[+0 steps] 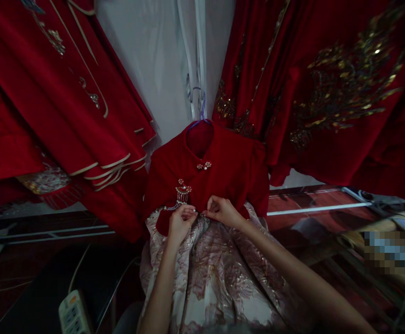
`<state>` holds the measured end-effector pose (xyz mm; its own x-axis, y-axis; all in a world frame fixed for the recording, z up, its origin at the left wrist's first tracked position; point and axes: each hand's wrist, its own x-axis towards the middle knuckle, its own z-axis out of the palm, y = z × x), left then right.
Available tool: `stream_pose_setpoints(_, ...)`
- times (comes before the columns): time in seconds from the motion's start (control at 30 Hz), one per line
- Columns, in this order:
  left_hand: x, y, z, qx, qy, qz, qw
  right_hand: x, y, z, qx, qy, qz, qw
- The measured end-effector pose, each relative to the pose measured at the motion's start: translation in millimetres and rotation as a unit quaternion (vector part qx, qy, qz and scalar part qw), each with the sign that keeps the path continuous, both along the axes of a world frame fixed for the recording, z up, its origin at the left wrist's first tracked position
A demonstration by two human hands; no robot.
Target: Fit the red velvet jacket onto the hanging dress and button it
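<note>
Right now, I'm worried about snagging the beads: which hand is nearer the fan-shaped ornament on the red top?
Left. The left hand is just below the fan-shaped ornament; the right hand is farther off, to its right and slightly lower.

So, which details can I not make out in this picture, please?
Head view throughout:
Anything between left hand and right hand fingertips: too small, dark.
Hanger, lower part: hidden inside jacket.
Skirt and power strip, lower ends: cut off by bottom edge.
Object at right: pixelated.
</note>
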<state>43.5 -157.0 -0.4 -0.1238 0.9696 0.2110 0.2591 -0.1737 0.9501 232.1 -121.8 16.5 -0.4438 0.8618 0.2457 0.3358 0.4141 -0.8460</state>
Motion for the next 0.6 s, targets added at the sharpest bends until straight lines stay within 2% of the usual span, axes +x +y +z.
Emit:
stream_pose_setpoints(0.1,2,4,-7.8,-0.019,-0.047,0.02,0.999,-12,6,-4.8,-0.036,0.055,-0.021,0.998)
stream_pose_setpoints(0.27,6,-3,-11.4,-0.059,-0.146,0.031,0.987,-21,2,-7.3,-0.027,0.102,-0.003,0.994)
stream_pose_setpoints(0.4,10,-8,-8.7,-0.044,-0.141,0.037,0.988,-23,-5,-4.1,0.026,0.089,-0.021,0.995)
stream_pose_setpoints(0.5,10,-9,-10.3,-0.032,-0.136,0.056,0.989,-22,-9,-2.7,0.051,0.08,0.0,0.995)
stream_pose_setpoints(0.6,9,-9,-12.8,-0.028,-0.126,0.044,0.991,-21,-12,-3.7,0.064,0.065,0.006,0.996)
